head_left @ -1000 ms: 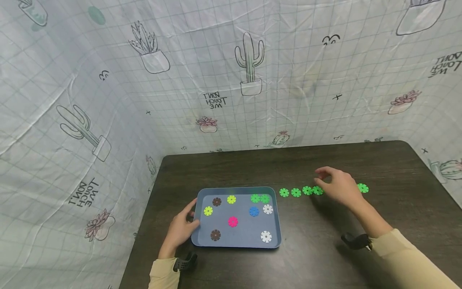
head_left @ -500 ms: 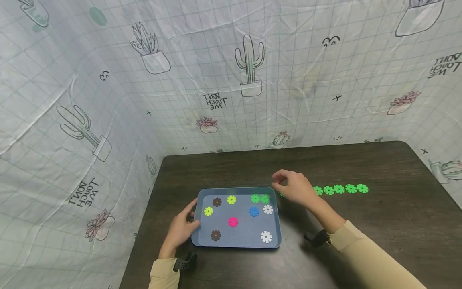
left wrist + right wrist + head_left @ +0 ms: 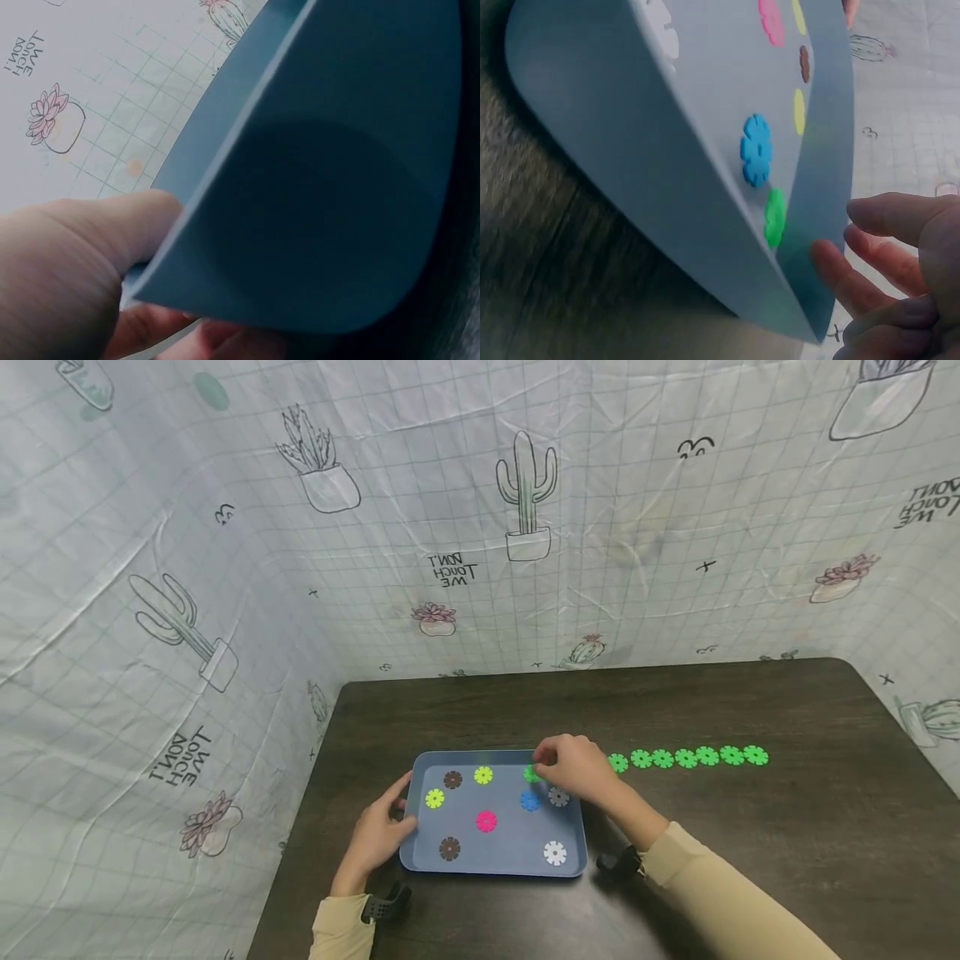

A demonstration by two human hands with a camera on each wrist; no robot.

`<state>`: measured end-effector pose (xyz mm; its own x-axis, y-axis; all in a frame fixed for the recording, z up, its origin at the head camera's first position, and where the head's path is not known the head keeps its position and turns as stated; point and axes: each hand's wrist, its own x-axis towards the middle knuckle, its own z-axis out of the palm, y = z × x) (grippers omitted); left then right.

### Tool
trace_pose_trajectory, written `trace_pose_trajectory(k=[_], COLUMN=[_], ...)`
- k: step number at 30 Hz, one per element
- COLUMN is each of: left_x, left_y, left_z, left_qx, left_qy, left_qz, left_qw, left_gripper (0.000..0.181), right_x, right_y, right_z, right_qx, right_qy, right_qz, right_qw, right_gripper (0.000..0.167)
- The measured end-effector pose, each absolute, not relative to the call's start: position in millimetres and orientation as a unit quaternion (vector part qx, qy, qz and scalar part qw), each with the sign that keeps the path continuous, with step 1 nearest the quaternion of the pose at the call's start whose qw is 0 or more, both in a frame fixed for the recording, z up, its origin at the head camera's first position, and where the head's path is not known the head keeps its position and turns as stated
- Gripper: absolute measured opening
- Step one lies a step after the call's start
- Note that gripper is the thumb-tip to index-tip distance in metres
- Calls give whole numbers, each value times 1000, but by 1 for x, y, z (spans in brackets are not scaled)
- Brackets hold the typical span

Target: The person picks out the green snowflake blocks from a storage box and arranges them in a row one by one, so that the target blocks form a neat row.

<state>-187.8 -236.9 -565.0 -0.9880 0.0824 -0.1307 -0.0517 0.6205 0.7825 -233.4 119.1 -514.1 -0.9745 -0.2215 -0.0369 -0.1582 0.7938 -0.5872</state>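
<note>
My left hand holds the left side of a blue-grey tray; in the left wrist view the thumb lies over the rim and the fingers are beneath. Toothed plastic discs lie flat in the tray: a green disc, a blue disc, a pink disc, and yellow, brown and white ones. Above the tray's far right corner is my right hand, close to the green disc and covering part of that corner. In the right wrist view its fingers are loosely bent, with nothing visible between them.
Right of the tray, a row of several green discs runs across the dark wooden table. A white patterned cloth hangs behind the table and along its sides.
From over the green row, my right hand has moved left to the tray's far right corner, uncovering discs in the row. My left hand stays on the tray's left side.
</note>
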Motion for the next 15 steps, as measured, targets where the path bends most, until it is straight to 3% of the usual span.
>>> trace_pose_trajectory(k=[15], left_x=[-189], left_y=[-237], left_z=[-566], left_qx=[11], left_qy=[896], left_qz=[437], left_qw=[75], left_gripper=[75], right_x=[-240], right_y=[101], right_z=[-525], right_qx=[-38], right_qy=[953], right_qz=[-293], right_qw=[70], right_gripper=[18])
